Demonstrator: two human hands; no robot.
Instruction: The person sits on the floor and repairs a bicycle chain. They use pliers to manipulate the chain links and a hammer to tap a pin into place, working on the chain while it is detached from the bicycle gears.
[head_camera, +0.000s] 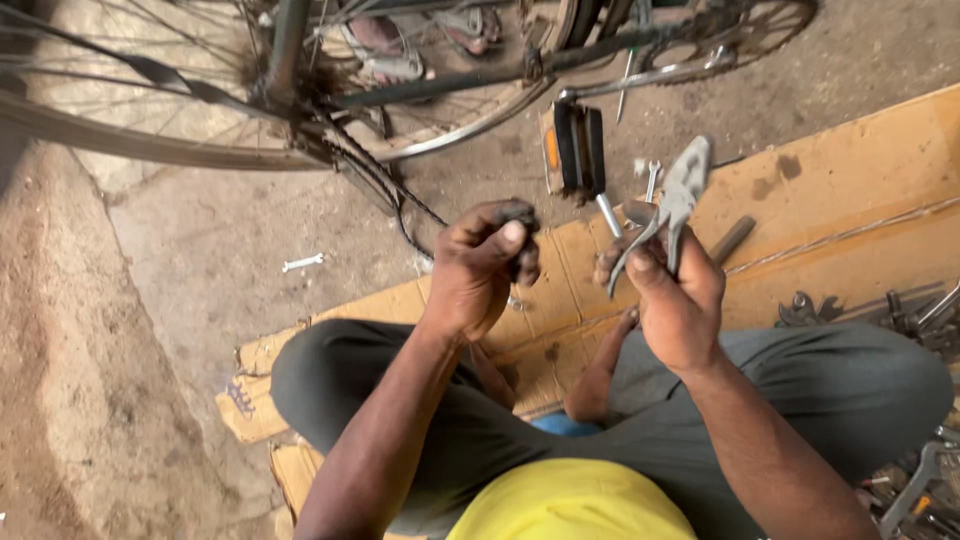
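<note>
Two hands grip things: left hand (478, 268) a small dark part (518, 213), right hand (672, 296) grey pliers (676, 198).

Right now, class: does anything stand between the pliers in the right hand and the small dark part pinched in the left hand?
Nothing visible does. The pliers and the small dark part are held apart, with only open air above the cardboard between them.
</note>
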